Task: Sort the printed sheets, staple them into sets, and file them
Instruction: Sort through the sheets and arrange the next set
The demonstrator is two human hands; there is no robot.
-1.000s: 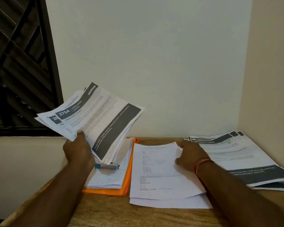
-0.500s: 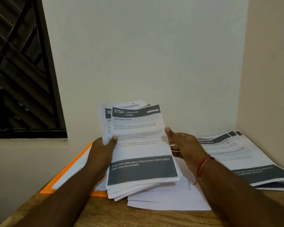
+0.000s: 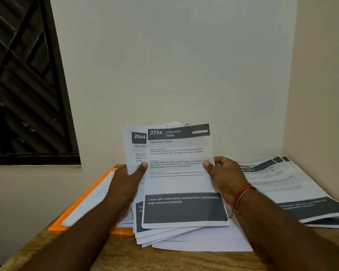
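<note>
I hold a fanned stack of printed sheets (image 3: 180, 184) upright in front of me over the wooden table (image 3: 125, 255). The top sheet is headed 2754, Deep Clean Carpet; a sheet headed 2644 peeks out behind it on the left. My left hand (image 3: 128, 178) grips the stack's left edge with the thumb on the front. My right hand (image 3: 223, 177), with a red thread at the wrist, grips the top sheet's right edge with the thumb on the page.
An orange folder (image 3: 82, 204) with white pages on it lies at the left. Plain white sheets (image 3: 213, 241) lie under the held stack. A pile of printed sheets with dark bands (image 3: 293, 188) lies at the right by the wall. A dark window (image 3: 24, 81) is at left.
The stack swung from my upper left to the centre in front of me. My right hand left the white sheets on the table and took hold of the top sheet's right edge.
</note>
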